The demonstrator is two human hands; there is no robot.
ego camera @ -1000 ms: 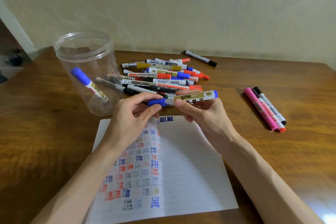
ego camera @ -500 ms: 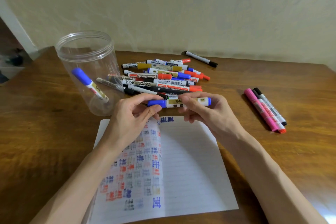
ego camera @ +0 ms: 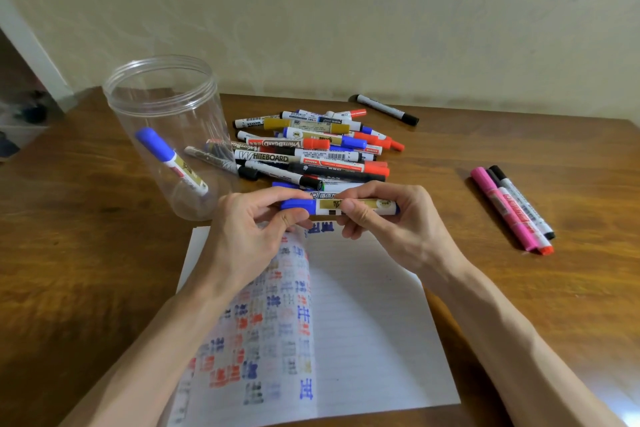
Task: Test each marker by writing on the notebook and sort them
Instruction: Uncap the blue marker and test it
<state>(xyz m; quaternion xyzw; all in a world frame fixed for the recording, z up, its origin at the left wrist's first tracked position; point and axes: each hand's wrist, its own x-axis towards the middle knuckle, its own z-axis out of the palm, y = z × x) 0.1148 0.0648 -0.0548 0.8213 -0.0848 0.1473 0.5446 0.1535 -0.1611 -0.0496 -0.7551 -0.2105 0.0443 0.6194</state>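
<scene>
A blue marker (ego camera: 356,206) with a gold label lies level between both hands, just above the top of the open notebook (ego camera: 363,322). My left hand (ego camera: 249,236) pinches its blue cap (ego camera: 298,205) with thumb and fingers. My right hand (ego camera: 391,229) grips the barrel, thumb on the label. The cap sits on the marker. The left page carries coloured test marks, and blue marks (ego camera: 320,228) show at the top under my hands. Behind my hands lies a pile of markers (ego camera: 311,149).
A clear plastic jar (ego camera: 166,135) stands at the left with one blue marker (ego camera: 169,159) inside. Pink, red and black markers (ego camera: 512,208) lie together at the right. A lone black marker (ego camera: 388,109) lies near the wall. The wooden table (ego camera: 86,270) surrounds everything.
The marker has come down from a tilt to level and nearer the notebook. My right hand has slid along the barrel towards the cap, which now looks seated on the marker.
</scene>
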